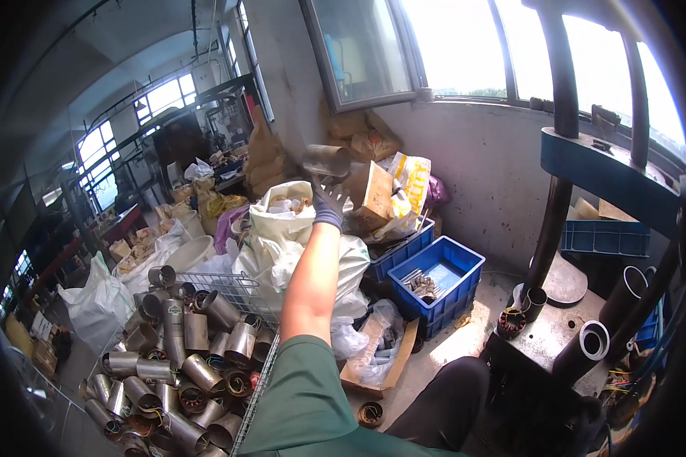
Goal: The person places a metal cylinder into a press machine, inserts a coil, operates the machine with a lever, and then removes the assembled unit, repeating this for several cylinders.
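Note:
My left hand [329, 207], in a dark glove with lighter fingertips, reaches forward on an outstretched arm in a green sleeve. Its fingers look spread. Just above the fingertips is a bare metal tube [326, 161], lying roughly sideways; I cannot tell whether the hand touches it. Beside the hand are a full white woven sack [282, 221] and a brown cardboard box [375, 199]. My right hand is out of view. At the right, a press with a blue crossbeam [606, 171] has metal tubes and a wound motor stator [511, 323] on its plate.
A wire basket [232, 283] at the lower left is heaped with metal tubes [203, 373], some with wires inside. A blue crate [453, 286] holds small metal parts. An opened carton [400, 354] with plastic bags and a loose ring [370, 413] lie on the floor near my knee.

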A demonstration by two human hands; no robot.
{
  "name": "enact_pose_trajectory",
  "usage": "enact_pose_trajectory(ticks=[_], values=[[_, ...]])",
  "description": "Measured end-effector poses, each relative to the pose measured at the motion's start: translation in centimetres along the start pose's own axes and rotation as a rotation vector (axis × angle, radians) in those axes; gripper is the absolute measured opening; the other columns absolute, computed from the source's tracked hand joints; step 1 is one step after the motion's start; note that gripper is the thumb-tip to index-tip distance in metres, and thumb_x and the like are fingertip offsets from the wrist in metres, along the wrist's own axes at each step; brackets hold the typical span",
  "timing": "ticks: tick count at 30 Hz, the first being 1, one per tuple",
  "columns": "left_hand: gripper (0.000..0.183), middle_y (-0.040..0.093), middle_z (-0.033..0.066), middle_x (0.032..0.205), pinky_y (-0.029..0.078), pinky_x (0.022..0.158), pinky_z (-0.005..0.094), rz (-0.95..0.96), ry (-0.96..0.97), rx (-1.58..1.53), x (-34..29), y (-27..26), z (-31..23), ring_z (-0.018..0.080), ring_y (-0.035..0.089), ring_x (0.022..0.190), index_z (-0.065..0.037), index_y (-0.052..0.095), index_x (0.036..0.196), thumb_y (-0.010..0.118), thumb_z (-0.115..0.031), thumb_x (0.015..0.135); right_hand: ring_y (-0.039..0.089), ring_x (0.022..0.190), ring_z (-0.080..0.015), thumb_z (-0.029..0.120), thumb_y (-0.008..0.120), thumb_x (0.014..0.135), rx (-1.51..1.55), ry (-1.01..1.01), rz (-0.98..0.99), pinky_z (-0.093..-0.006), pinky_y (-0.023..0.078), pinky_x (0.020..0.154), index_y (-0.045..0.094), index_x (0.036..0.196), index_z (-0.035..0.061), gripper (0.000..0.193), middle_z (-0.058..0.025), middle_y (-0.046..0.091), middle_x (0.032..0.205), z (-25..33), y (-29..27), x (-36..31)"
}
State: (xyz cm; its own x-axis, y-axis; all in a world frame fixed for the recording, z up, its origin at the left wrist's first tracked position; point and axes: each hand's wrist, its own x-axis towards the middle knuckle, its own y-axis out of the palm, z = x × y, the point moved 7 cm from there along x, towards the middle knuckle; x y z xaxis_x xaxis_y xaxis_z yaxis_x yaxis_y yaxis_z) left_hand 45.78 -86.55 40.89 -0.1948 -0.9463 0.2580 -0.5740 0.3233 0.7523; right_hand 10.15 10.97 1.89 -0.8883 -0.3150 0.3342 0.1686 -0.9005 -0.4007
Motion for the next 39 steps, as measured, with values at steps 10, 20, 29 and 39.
enact_pose_trajectory(ticks=[10, 20, 29, 39], values=[[0.023, 0.066, 0.0024, 0.081, 0.059, 0.06, 0.0331, 0.15, -0.375, 0.267, -11.9, 4.6, 21.0, 0.02, 0.067, 0.064, -0.013, 0.061, 0.113, 0.065, -0.029, 0.098, 0.066, 0.098, -0.0183, 0.015, 0.06, 0.106, -0.046, 0.022, 0.163, -0.0323, 0.054, 0.092, 0.07, 0.121, -0.0053, 0.027, -0.009, 0.074, 0.108, 16.4, 3.9, -0.6], [0.032, 0.073, 0.0081, 0.101, 0.058, 0.069, 0.0295, 0.885, -0.811, -0.055, -48.7, 21.2, 34.2, 0.0181, 0.073, 0.084, -0.005, 0.064, 0.122, 0.058, -0.032, 0.107, 0.065, 0.113, -0.0223, 0.016, 0.056, 0.109, 0.064, 0.002, 0.101, -0.0323, 0.05, 0.1, 0.062, 0.132, -0.0027, 0.03, -0.0119, 0.069, 0.124, 19.1, 3.8, -2.5], [0.036, 0.069, 0.0036, 0.1, 0.054, 0.071, 0.0261, 0.718, -0.892, -0.011, -53.2, 17.8, 40.1, 0.0118, 0.066, 0.085, -0.005, 0.062, 0.125, 0.063, -0.034, 0.104, 0.059, 0.125, -0.0264, 0.009, 0.06, 0.104, -0.143, -0.087, 0.06, -0.0391, 0.044, 0.109, 0.061, 0.131, -0.0003, 0.029, -0.0146, 0.061, 0.135, 25.1, 3.4, 2.1], [0.027, 0.072, 0.0069, 0.108, 0.056, 0.079, 0.0284, 0.697, -0.749, 0.159, -50.0, 17.5, 41.2, 0.0161, 0.07, 0.092, -0.003, 0.064, 0.124, 0.063, -0.006, 0.098, 0.065, 0.096, -0.041, 0.028, 0.08, 0.084, -0.679, -0.477, -0.027, -0.0489, 0.05, 0.091, 0.059, 0.131, -0.0009, 0.06, -0.0199, 0.069, 0.095, 33.6, 13.4, 12.7]])
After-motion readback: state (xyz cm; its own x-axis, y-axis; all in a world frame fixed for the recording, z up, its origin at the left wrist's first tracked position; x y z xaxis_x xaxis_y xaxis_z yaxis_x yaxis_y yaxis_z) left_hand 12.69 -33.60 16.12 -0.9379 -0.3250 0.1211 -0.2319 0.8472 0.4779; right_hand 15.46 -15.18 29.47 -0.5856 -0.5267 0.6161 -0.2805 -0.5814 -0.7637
